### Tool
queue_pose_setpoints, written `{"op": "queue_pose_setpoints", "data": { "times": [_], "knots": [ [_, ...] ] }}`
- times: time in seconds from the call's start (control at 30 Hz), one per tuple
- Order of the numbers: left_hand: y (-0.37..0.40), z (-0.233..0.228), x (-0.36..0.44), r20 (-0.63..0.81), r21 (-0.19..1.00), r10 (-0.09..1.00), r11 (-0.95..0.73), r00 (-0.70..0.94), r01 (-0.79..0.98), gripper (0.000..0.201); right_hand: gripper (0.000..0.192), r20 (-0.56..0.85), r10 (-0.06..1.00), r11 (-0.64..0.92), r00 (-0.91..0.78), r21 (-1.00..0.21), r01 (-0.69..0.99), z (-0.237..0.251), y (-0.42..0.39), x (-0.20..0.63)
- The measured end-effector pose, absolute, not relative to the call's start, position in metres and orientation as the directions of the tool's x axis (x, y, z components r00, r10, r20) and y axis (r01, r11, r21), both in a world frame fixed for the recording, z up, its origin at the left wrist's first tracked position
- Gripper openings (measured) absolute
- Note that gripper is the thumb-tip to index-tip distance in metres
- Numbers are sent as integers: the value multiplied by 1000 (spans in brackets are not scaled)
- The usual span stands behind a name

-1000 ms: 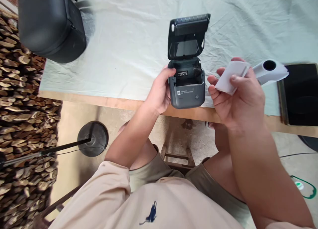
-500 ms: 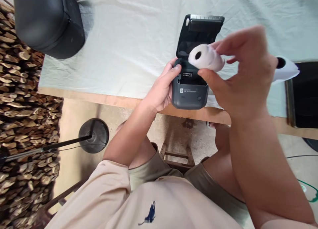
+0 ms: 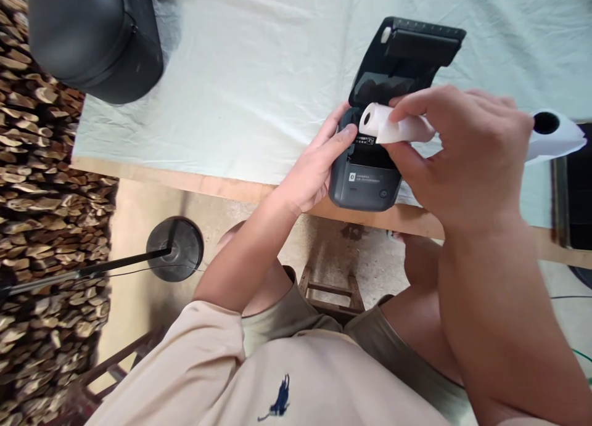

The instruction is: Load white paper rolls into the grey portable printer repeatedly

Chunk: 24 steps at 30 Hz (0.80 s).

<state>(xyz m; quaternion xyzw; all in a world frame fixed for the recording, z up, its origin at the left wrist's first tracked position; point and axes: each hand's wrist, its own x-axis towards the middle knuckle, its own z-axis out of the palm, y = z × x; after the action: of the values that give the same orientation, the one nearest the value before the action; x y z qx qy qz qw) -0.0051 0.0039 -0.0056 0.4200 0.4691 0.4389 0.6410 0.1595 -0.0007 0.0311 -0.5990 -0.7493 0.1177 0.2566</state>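
Note:
My left hand [image 3: 319, 161] grips the left side of a dark grey label printer [image 3: 365, 188], thumb on top near the hinge. The printer's lid [image 3: 407, 56] stands raised, so its paper bay shows. Between the thumb and fingers of my right hand [image 3: 467, 148] is a small white paper roll [image 3: 383, 122] with a dark core hole facing left. The roll is over the bay, partly covering it, with a loose paper edge at its lower side. Whether it touches the bay floor I cannot tell.
A second white roll [image 3: 555, 136] lies behind my right hand, beside a black flat device [image 3: 573, 192] at the table's right. A black case [image 3: 97, 37] stands at the upper left. The table's wooden front edge [image 3: 208, 188] runs below the pale cloth.
The paper roll has come down closer to the bay and turned more level in my right hand. The printer and both hands have shifted slightly right in view.

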Motion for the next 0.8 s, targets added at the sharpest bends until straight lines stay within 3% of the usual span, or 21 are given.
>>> {"op": "queue_pose_setpoints", "data": {
  "times": [0.17, 0.37, 0.5, 0.57, 0.7, 0.8],
  "knots": [
    [3, -6, -4, -241, 939, 954, 275, 177, -205, 29, 11, 162, 972, 227, -168, -493, 840, 25, -1, 159],
    [7, -9, -8, -244, 912, 935, 311, 256, -267, 28, 23, 475, 870, 389, -133, -494, 777, 19, -8, 158],
    [8, -10, -12, -240, 904, 927, 322, 289, -281, 35, 12, 547, 755, 615, -361, -400, 680, 18, -14, 156],
    [7, -12, -13, -215, 916, 931, 297, 295, -269, 44, 8, 567, 722, 669, -396, -429, 607, 16, -14, 156],
    [6, -17, -13, -149, 935, 926, 246, 348, -256, 79, 11, 569, 808, 558, -154, -654, 511, 4, -8, 163],
    [7, -21, -13, -152, 941, 905, 255, 398, -222, 112, 14, 458, 882, 376, 116, -829, 413, -7, -2, 169]
  ]
}}
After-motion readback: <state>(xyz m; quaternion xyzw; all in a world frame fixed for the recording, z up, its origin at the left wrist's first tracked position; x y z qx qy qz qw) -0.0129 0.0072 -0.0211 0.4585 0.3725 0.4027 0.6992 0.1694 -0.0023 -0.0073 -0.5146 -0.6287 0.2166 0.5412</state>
